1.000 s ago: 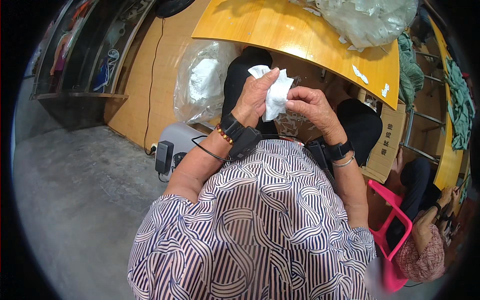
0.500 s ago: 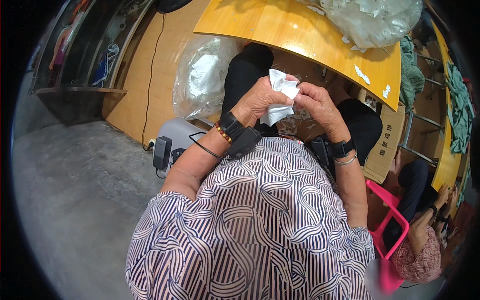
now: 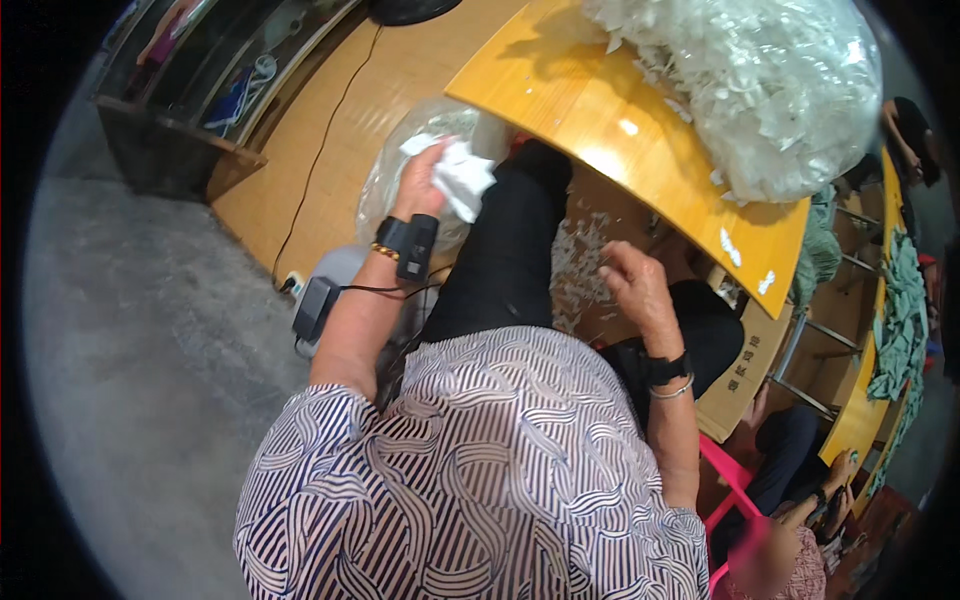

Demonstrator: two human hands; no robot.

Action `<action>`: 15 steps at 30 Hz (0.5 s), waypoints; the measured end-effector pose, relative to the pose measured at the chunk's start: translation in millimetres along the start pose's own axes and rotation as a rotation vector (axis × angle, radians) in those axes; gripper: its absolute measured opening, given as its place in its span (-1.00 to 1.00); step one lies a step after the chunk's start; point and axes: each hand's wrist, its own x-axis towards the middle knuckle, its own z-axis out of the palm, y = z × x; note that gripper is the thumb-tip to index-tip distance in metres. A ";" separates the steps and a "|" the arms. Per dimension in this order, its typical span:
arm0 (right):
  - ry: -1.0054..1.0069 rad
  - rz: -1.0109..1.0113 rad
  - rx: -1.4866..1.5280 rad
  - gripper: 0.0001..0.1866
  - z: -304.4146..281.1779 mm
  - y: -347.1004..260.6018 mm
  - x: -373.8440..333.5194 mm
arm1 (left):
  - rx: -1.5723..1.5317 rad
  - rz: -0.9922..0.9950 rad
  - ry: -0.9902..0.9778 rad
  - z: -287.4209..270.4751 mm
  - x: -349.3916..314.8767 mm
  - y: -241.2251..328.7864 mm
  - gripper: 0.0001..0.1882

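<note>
My left hand [image 3: 422, 180] grips a thin, soft white piece [image 3: 463, 180], cloth or paper, whose loose corners spread beyond the fingers. It is held out over a clear plastic bag [image 3: 378, 190] beside my left leg, and the hand hides part of that bag. My right hand [image 3: 640, 290] hovers above my right thigh, fingers loosely bent, thumb a little apart, and nothing seen in it. Below and between my legs, many small white scraps [image 3: 580, 265] lie scattered on the floor.
A yellow table [image 3: 560, 85] ahead bears a large clear bag of white scraps [image 3: 780, 100] and a few loose bits. A cardboard box [image 3: 742, 375] stands at my right. Further right are a pink stool [image 3: 725, 465], another person [image 3: 800, 540] and green cloth [image 3: 900, 320]. A cord [image 3: 320, 150] hangs at left.
My hands were together on the white piece; now they are apart. The left has carried it left, over the plastic bag, and the right has let go. The view has shifted.
</note>
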 end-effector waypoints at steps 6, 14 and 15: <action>-0.008 -0.014 0.292 -0.86 -20.3 -17.7 37.5 | 0.557 -0.099 0.469 -165.7 17.3 5.0 -0.38; 0.468 0.213 0.826 -0.82 -72.7 18.8 141.0 | 0.080 -0.364 0.478 -100.0 -1.8 -15.5 -0.65; 0.469 0.208 0.820 -0.82 -75.1 22.7 155.1 | 0.049 -0.351 0.433 -90.8 -4.5 -14.9 -0.69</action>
